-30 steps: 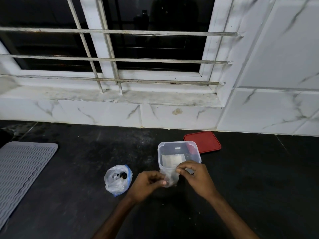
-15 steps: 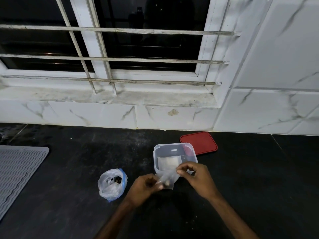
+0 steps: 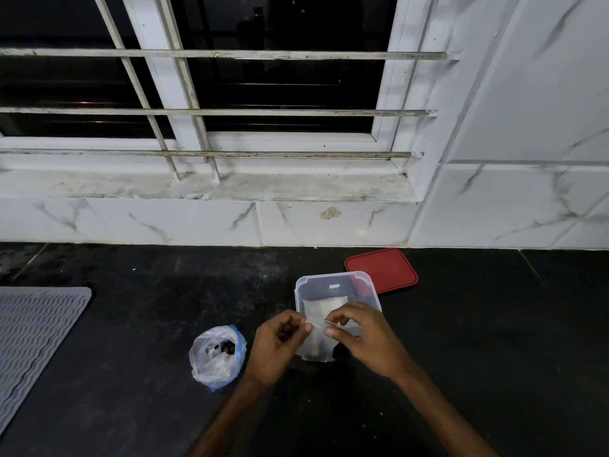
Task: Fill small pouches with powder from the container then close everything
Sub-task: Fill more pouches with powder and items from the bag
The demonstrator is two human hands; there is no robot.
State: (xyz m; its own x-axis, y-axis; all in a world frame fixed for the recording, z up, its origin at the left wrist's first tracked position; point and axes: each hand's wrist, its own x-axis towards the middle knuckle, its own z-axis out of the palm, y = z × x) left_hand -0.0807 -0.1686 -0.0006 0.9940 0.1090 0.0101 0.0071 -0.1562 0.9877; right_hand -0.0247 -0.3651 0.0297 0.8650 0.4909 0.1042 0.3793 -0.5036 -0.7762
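Observation:
A clear plastic container [image 3: 333, 283] stands open on the black counter, with pale powder at its bottom. A small clear pouch [image 3: 315, 344] hangs in front of it. My left hand [image 3: 280, 344] pinches the pouch's top left edge and my right hand [image 3: 365, 338] pinches its top right edge, stretching the mouth between them. The container's red lid [image 3: 382, 270] lies flat behind it to the right. A crumpled clear bag with a blue edge [image 3: 216, 356] and dark bits inside sits left of my left hand.
A grey ribbed mat [image 3: 33, 338] lies at the counter's left edge. White marble-look tiles and a barred window ledge [image 3: 211, 188] rise behind the counter.
The pouch has been lifted and pulled taut between both hands, which are now higher and closer to the container's front. The view has shifted slightly.

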